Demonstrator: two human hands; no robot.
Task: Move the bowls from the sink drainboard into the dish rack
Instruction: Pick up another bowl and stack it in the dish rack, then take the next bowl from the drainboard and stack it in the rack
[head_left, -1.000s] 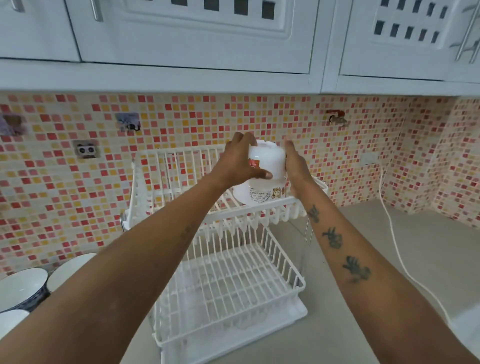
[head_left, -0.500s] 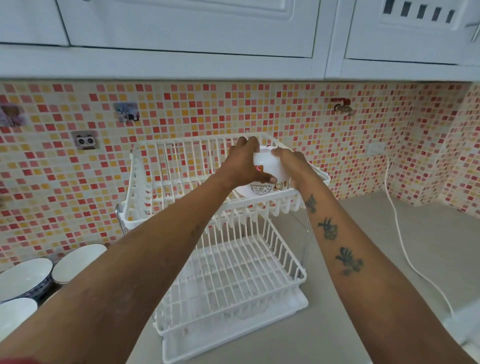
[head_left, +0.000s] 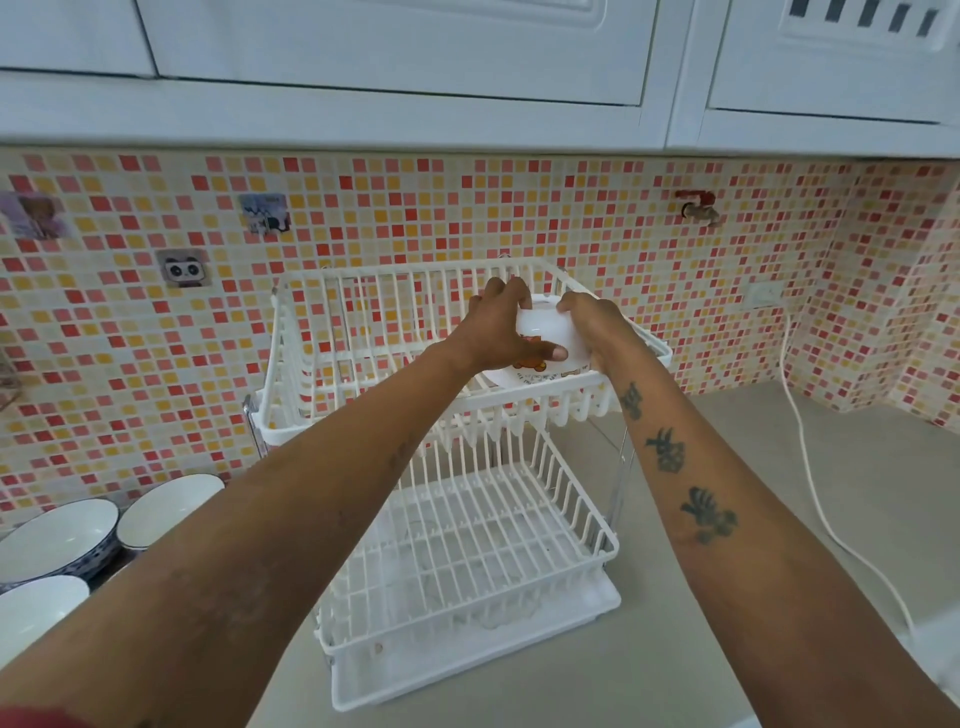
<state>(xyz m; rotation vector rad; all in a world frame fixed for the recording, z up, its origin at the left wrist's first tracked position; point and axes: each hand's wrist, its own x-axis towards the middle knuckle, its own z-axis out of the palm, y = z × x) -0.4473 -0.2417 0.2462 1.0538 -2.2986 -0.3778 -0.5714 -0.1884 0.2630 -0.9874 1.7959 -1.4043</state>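
A white bowl with an orange cartoon print (head_left: 545, 340) sits upside down in the right part of the top tier of the white two-tier dish rack (head_left: 363, 400). My left hand (head_left: 498, 332) grips its left side and my right hand (head_left: 592, 327) its right side. The rack's lower tier (head_left: 467, 561) holds no bowls. Three more bowls stand at the far left on the drainboard: a white one (head_left: 166, 506), a blue-patterned one (head_left: 57, 540) and a white one (head_left: 36, 613) cut by the frame edge.
The rack stands on a grey counter (head_left: 779, 519) against a mosaic-tiled wall. A white cable (head_left: 810, 483) trails down the wall and across the counter at the right. White cabinets (head_left: 395, 52) hang overhead. A small tap (head_left: 698, 208) sticks out of the wall.
Both hands have lowered the bowl from above the rack's top tier down into it, and the bowl now sits lower between the rack's walls.
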